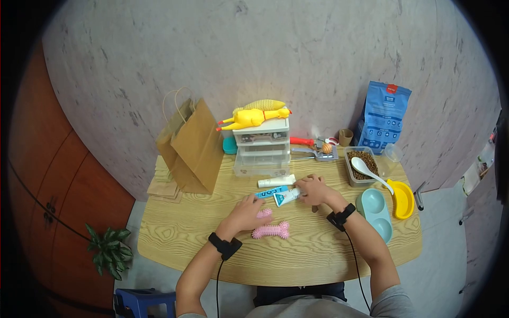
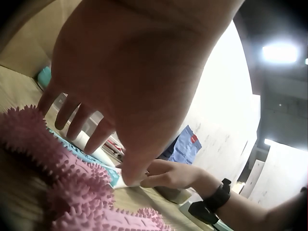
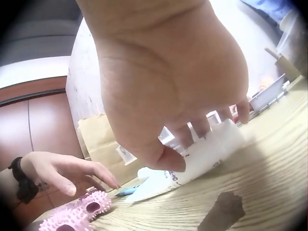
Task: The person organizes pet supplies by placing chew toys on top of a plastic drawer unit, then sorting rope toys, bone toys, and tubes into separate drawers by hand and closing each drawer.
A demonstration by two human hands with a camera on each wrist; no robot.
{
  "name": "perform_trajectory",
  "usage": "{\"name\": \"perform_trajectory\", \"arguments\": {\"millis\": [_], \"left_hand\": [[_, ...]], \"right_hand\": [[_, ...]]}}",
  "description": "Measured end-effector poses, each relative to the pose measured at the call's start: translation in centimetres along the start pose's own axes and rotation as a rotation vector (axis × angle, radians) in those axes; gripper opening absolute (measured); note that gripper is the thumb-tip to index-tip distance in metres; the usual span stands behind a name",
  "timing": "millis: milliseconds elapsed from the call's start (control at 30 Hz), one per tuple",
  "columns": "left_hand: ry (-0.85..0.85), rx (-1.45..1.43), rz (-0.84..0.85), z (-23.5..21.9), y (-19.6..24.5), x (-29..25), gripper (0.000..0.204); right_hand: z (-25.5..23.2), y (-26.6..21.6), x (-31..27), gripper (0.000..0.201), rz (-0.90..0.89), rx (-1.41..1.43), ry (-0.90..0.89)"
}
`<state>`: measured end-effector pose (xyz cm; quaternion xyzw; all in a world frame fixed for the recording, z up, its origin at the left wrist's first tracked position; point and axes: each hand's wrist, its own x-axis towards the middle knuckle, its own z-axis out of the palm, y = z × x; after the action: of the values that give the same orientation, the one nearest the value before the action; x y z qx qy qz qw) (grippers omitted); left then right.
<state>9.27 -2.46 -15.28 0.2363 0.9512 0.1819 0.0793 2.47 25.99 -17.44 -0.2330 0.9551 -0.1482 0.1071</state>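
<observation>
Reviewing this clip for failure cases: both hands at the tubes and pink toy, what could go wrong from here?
1. The right hand grips the tube near its middle; a squeeze might push paste out, though the cap is hard to see.
2. The left hand hangs over the pink toy; it could nudge it toward the table edge.
3. The right forearm lies near the bowl and may bump it.
</observation>
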Motion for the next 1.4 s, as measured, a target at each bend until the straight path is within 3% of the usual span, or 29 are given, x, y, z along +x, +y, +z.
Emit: {"name": "perform_trajectory", "arguments": {"millis": [67,300,400,567,633,667,733,800,833,867,1000,1133,1267,1400], "left_hand": [[-0.129,0.109,0.000,0.0,0.2,-0.7,0.061],[-0.105,0.055,0.010,0.7,-1.9,-1.2,0.044],[-0.062,0.004,0.018,1.0,-1.7,-0.7,0.039],[0.148,-0.057,0.142,1.3,-0.3,0.2,0.036],[0.181,-0.064,0.184,2.2,0.3,0.8,0.036],[0.217,-0.072,0.227,2.6,0.4,1.2,0.037],[0.200,-0.025,0.217,3.1,0.3,1.7,0.039],[0.183,0.020,0.208,3.2,0.0,1.9,0.040],[0.097,-0.010,0.178,2.5,0.2,1.7,0.042],[0.011,-0.039,0.149,2.1,0.1,1.6,0.044],[-0.017,-0.061,0.174,2.7,-2.0,2.0,0.045],[0.018,-0.044,0.008,0.0,0.2,1.2,0.041],[0.088,-0.138,-0.138,-4.2,2.0,1.3,0.038],[0.188,-0.101,0.013,-7.5,2.6,3.6,0.034]], "right_hand": [[0.1,-0.3,-0.7,0.059,-0.024,-0.056,0.022],[0.9,-3.0,-0.9,0.055,-0.197,-0.094,0.183],[1.1,-3.8,-0.9,0.051,-0.268,-0.057,0.214],[1.2,-4.2,-0.9,0.050,-0.284,-0.024,0.255],[1.0,-4.4,-1.1,0.039,-0.305,0.085,0.333],[0.2,-5.0,-1.4,0.039,-0.310,0.086,0.331],[-1.4,-6.5,-2.3,0.029,-0.174,0.022,0.132],[-1.5,-7.2,-3.0,0.028,-0.188,0.001,0.051],[-1.2,-7.5,-3.3,0.027,-0.198,-0.017,-0.026],[-0.8,-7.9,-3.7,0.027,-0.199,-0.015,-0.028],[2.9,-9.2,-4.5,0.040,-0.306,-0.092,-0.038],[3.6,-10.0,-4.5,0.057,-0.294,-0.182,-0.073],[4.5,-10.3,-4.6,0.057,-0.284,-0.176,-0.042],[6.1,-10.3,-4.1,0.055,-0.292,-0.164,0.051]]}}
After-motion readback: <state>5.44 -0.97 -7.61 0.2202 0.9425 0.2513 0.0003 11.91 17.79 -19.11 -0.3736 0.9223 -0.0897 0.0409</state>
